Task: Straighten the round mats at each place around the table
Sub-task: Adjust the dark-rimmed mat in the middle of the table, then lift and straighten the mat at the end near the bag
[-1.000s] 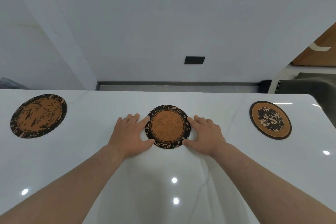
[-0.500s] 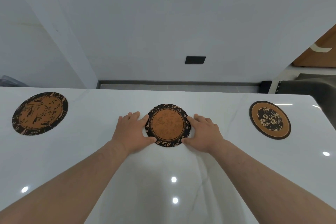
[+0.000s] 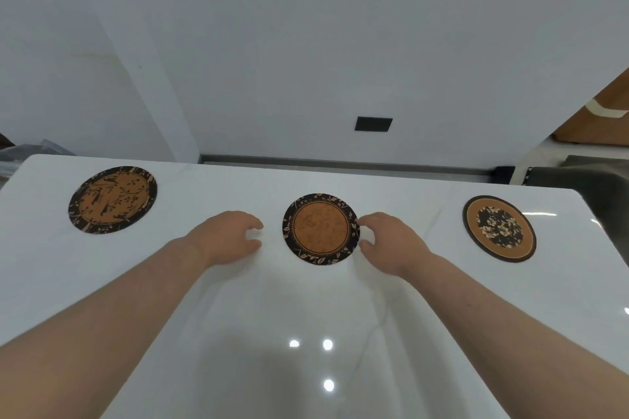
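Neither hand holds anything. The left hand hangs just over the table with its fingers loosely bent, and a strip of bare white top lies between its fingertips and the middle mat. The right hand is also relaxed and curved; its fingertips are at the right rim of this mat, but I cannot tell if they really touch it.

The mat lies flat between the two hands, a little nearer to the right one. I judge that this place is almost finished. To do it well, I would only check that the mat sits in the middle between its neighbours, and correct it with flat fingertips on both sides of the rim. A push from one side alone can send it sliding on such a glossy top.

Further out, well apart from the left hand, lies the left mat, and beyond the right hand the right mat. Both lie flat.
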